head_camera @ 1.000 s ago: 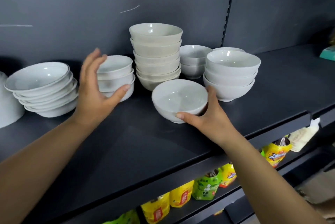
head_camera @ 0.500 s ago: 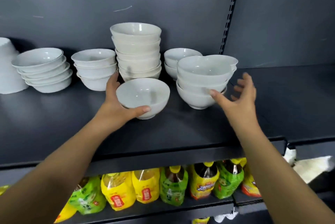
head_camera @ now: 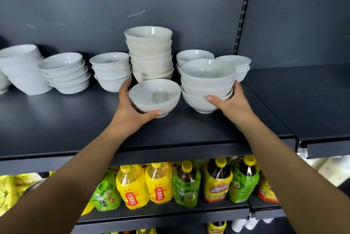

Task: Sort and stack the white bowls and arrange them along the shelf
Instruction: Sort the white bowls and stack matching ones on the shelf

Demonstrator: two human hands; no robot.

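A single white bowl stands on the dark shelf at the centre. My left hand grips it from the left and below, thumb under its foot. Right of it is a stack of three wide white bowls; my right hand holds the bottom bowl of that stack, thumb on its front and fingers round its right side. Behind stands a tall stack of several bowls. Two smaller stacks sit behind the wide stack.
Further left on the shelf are a stack of three bowls, a leaning stack of shallow bowls and tilted white bowls at the edge. Bottled drinks fill the shelf below. An upright post divides the back panel.
My right hand has moved from hovering open beside the wide stack to holding its bottom bowl. My left hand keeps its hold on the single bowl.
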